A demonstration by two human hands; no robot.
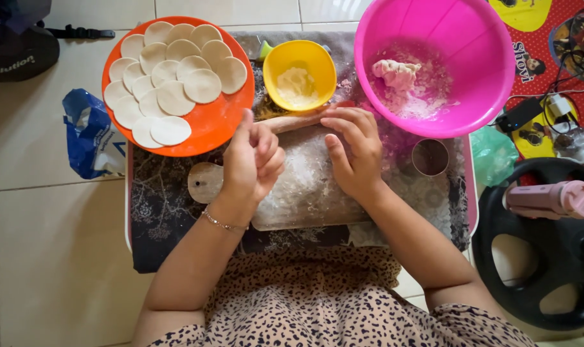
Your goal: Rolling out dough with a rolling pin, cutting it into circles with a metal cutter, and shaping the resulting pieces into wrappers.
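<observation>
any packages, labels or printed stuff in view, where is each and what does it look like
Bag: floor, left of the orange plate; crumpled, blue and white.
Printed mat: top right; red with yellow shapes and pictures.
Dark bag: top left corner; black, pale lettering.
No screens.

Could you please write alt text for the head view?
Two hands, left hand and right hand, work on a floured wooden board beside a rolling pin. Around it: orange plate of dough rounds, yellow bowl, pink bowl.
</observation>
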